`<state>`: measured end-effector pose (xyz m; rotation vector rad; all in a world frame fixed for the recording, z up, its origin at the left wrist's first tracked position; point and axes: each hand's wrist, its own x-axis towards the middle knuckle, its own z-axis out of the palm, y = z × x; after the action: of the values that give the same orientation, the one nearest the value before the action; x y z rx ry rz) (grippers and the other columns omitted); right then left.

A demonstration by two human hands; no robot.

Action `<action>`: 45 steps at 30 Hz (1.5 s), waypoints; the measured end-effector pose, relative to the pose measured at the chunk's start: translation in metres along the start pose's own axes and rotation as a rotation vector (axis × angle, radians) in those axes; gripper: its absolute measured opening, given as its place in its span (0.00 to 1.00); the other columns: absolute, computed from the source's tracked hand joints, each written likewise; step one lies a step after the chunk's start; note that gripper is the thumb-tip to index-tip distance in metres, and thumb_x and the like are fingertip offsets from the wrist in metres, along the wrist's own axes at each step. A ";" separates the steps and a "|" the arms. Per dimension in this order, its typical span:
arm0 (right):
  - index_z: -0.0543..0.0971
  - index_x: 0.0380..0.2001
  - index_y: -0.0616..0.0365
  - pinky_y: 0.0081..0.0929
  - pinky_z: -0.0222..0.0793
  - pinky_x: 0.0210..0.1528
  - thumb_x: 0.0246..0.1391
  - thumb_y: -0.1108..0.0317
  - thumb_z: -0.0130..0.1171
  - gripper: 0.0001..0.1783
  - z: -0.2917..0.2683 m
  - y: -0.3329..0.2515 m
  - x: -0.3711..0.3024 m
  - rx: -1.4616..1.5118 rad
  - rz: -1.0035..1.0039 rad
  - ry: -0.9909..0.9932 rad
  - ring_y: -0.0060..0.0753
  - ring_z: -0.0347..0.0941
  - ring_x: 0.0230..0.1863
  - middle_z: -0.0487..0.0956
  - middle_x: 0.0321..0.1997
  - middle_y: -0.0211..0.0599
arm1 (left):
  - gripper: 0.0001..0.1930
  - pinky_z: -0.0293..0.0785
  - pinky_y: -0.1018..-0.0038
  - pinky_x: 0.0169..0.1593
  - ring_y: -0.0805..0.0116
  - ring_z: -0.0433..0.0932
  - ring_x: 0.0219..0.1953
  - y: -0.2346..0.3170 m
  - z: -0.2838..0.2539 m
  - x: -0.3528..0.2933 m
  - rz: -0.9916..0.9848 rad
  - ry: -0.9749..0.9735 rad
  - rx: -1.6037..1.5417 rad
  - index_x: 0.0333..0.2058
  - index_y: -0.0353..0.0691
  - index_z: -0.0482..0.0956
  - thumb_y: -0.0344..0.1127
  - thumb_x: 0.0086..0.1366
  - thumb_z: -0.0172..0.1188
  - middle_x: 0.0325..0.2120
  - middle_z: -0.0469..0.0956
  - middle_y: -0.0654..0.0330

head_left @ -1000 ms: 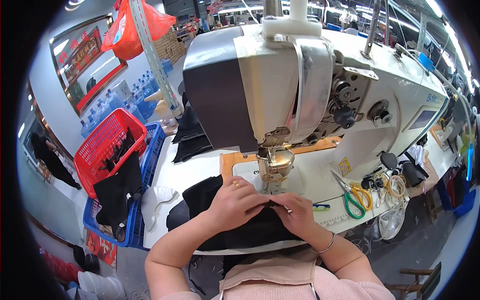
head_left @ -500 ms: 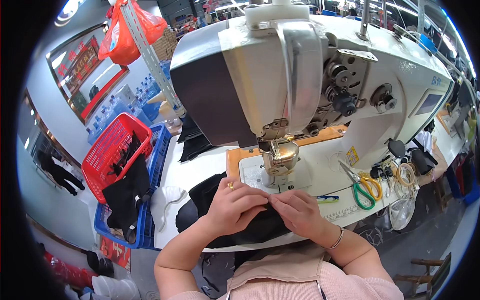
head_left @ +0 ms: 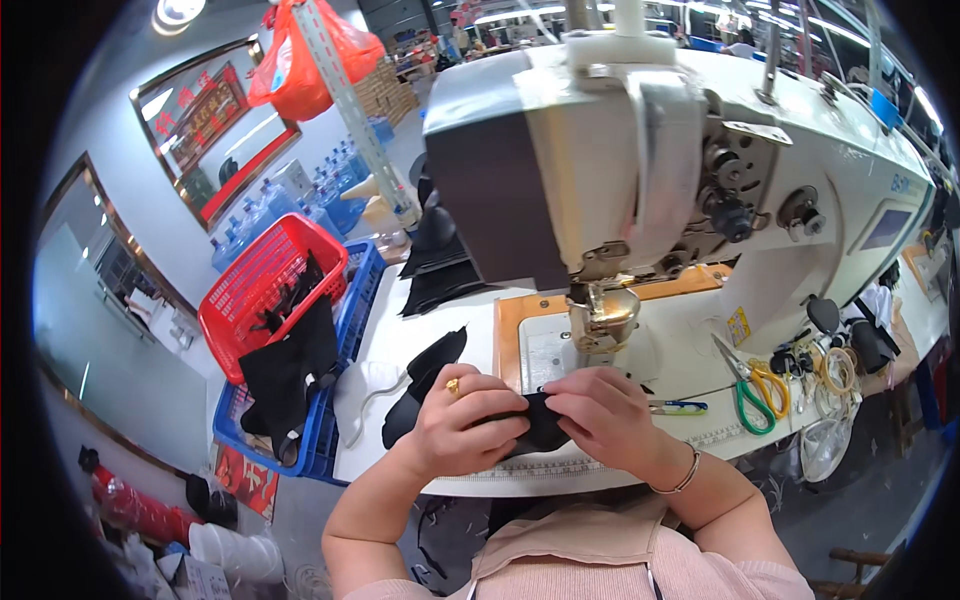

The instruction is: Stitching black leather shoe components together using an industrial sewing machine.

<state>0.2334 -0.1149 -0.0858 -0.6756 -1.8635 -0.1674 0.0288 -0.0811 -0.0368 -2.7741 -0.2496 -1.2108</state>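
Observation:
Both my hands grip a piece of black fabric (head_left: 540, 432) just in front of the sewing machine (head_left: 640, 180). My left hand (head_left: 468, 420), with a ring on one finger, is closed over the fabric's left part. Its upper edge is pinched in the fingers of my right hand (head_left: 605, 412), close to the left fingertips. Part of the cloth sticks up beyond my left hand and part lies on the white table. The needle area and brass-coloured presser guard (head_left: 608, 315) stand just beyond my hands, apart from the fabric.
Left of the machine stand a red basket (head_left: 222, 325) and a blue crate (head_left: 322, 425) with black pieces. A white curved piece (head_left: 362, 390) lies beside them. At right are scissors (head_left: 755, 390), a blue-and-green pen-like tool (head_left: 678, 407), tape rolls (head_left: 838, 370) and black fabric stacked behind (head_left: 440, 285).
The view has shifted, so the machine and table sit further right. My hands have drawn slightly apart, and more of the black fabric's edge shows between them.

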 end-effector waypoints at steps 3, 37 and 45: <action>0.75 0.31 0.57 0.25 0.72 0.35 0.36 0.75 0.60 0.13 0.001 0.000 -0.003 -0.049 -0.067 0.005 0.33 0.74 0.34 0.76 0.35 0.32 | 0.12 0.69 0.72 0.38 0.65 0.78 0.32 0.005 -0.020 0.005 -0.262 -0.103 -0.357 0.29 0.43 0.80 0.22 0.43 0.60 0.30 0.79 0.61; 0.79 0.32 0.56 0.25 0.71 0.31 0.37 0.78 0.67 0.15 -0.005 0.003 0.005 0.455 0.394 -0.129 0.33 0.76 0.29 0.77 0.28 0.34 | 0.08 0.72 0.71 0.30 0.62 0.74 0.26 -0.019 -0.004 0.027 -0.046 -0.292 -0.176 0.27 0.42 0.73 0.26 0.46 0.61 0.27 0.73 0.62; 0.81 0.31 0.58 0.24 0.70 0.31 0.36 0.77 0.69 0.13 0.000 0.000 0.009 0.451 0.550 -0.078 0.31 0.75 0.28 0.78 0.28 0.35 | 0.11 0.73 0.73 0.31 0.62 0.75 0.28 -0.017 0.010 0.015 -0.213 -0.185 -0.266 0.28 0.39 0.73 0.20 0.43 0.60 0.26 0.73 0.59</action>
<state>0.2318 -0.1118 -0.0780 -0.8489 -1.6379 0.6234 0.0431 -0.0610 -0.0321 -3.1657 -0.4396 -1.0997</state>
